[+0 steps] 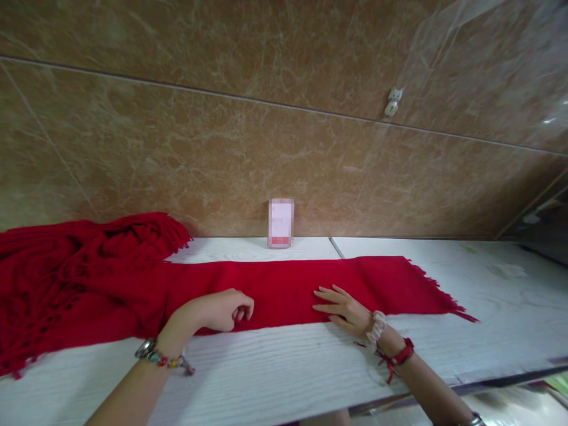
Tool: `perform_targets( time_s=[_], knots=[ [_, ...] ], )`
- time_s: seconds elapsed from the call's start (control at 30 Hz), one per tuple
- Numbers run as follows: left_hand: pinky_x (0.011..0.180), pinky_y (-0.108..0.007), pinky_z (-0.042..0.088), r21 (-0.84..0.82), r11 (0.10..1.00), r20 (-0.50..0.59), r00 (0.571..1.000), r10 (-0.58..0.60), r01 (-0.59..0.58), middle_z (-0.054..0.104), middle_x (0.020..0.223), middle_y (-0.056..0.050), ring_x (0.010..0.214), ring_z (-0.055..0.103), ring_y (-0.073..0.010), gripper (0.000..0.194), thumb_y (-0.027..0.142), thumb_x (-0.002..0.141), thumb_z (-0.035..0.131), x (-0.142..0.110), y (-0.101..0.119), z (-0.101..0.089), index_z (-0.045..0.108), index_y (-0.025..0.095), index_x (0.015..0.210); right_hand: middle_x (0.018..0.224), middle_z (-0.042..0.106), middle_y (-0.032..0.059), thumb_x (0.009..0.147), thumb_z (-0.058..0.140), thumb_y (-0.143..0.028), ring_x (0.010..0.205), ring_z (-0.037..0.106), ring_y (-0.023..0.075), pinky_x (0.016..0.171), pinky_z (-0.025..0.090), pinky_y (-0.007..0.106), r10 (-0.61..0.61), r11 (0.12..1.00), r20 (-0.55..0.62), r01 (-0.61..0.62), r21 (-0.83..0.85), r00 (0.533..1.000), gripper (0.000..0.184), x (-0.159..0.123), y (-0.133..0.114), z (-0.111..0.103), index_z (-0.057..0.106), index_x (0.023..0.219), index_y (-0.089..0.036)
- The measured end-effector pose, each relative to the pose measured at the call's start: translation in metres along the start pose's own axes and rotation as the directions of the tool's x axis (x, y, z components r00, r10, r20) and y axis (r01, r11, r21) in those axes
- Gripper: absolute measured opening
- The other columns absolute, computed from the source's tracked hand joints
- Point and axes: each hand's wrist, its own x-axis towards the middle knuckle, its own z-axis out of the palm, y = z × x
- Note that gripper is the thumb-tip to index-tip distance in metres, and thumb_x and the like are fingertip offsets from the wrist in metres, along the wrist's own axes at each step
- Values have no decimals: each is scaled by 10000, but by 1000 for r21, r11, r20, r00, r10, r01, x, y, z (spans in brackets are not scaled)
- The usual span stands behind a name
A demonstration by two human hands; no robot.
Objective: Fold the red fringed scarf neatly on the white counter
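A long red scarf [284,293] with fringed ends lies across the white wood-grain table [275,378]. Its right part is spread in a flat strip, while the left part is bunched in loose folds. On the strip, left of centre, rests my left hand [224,309]; its fingers are curled in and no cloth shows between them. My right hand [344,309] lies palm down farther right, fingers spread on the fabric. The cloth between the two hands looks smooth.
A phone-like device [280,223] with a blurred screen leans against the brown marble-patterned wall [248,160] behind the scarf. A small white cat-shaped hook [393,102] is fixed to that wall. A seam crosses the tabletop right of the device, and the table's front edge runs along the lower right.
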Motion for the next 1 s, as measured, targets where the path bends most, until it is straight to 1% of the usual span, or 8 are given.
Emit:
perform_targets(
  time_s=[0.37, 0.5, 0.57, 0.63, 0.7, 0.77, 0.87, 1.0],
  knots=[
    [510, -158, 384, -111, 992, 93, 995, -48, 58, 557, 676, 37, 616, 514, -89, 404, -20, 509, 382, -3, -1, -1, 580, 179, 800, 1286, 436, 88, 804, 395, -227, 1227, 306, 226, 996, 148, 524, -29, 991, -29, 32, 130, 999, 347, -4, 2, -3, 573, 1102, -242],
    [498, -163, 386, -120, 988, 117, 990, -79, 93, 549, 653, 44, 600, 513, -94, 279, 50, 565, 496, -4, -1, -3, 579, 180, 797, 1265, 458, 101, 794, 440, -263, 1225, 306, 243, 989, 156, 541, -42, 988, -39, 48, 147, 998, 302, -5, 2, -5, 615, 1038, -235],
    [527, -184, 403, -77, 995, 52, 997, -63, 67, 550, 652, 32, 604, 516, -105, 137, 155, 645, 539, -1, 2, -5, 585, 177, 773, 1244, 481, 99, 794, 458, -278, 1218, 318, 248, 989, 163, 544, -43, 986, -41, 49, 158, 998, 274, -5, 0, -8, 638, 996, -235],
    [628, -224, 427, 8, 1000, -125, 992, -9, 10, 574, 728, 3, 677, 533, -122, 126, 232, 754, 481, 7, 9, -3, 588, 176, 791, 1226, 502, 92, 790, 478, -296, 1210, 333, 253, 988, 170, 548, -42, 982, -43, 49, 180, 998, 248, -6, 0, -10, 655, 954, -237],
    [775, -271, 412, 98, 994, -317, 946, 72, -42, 584, 907, -36, 834, 534, -143, 199, 251, 826, 408, 19, 16, 4, 581, 179, 894, 1215, 512, 90, 793, 483, -312, 1201, 348, 250, 988, 184, 543, -36, 978, -53, 46, 205, 998, 242, -6, 0, -11, 659, 940, -234],
    [899, -315, 350, 172, 981, -408, 900, 155, -91, 516, 1133, -69, 1030, 468, -168, 259, 283, 848, 402, 31, 23, 17, 534, 196, 1053, 1227, 501, 94, 817, 449, -310, 1199, 356, 236, 993, 196, 525, 4, 979, -88, 14, 205, 996, 272, -6, 2, -10, 632, 1001, -227],
    [992, -431, 223, 261, 958, -331, 920, 207, -122, 315, 1360, -62, 1244, 243, -225, 421, 376, 843, 418, 45, 29, 37, 372, 274, 1248, 1286, 432, 103, 845, 396, -289, 1225, 310, 226, 997, 183, 520, 149, 982, -143, -130, 136, 978, 353, -5, 4, -5, 508, 1174, -225],
    [979, -541, 146, 272, 960, -195, 974, 119, -64, 219, 1408, -53, 1284, 123, -273, 471, 433, 865, 321, 47, 30, 45, 235, 318, 1314, 1352, 322, 112, 819, 432, -303, 1258, 222, 258, 981, 127, 573, 256, 966, -33, -254, 48, 966, 446, -7, 2, -6, 407, 1257, -220]
  ],
)
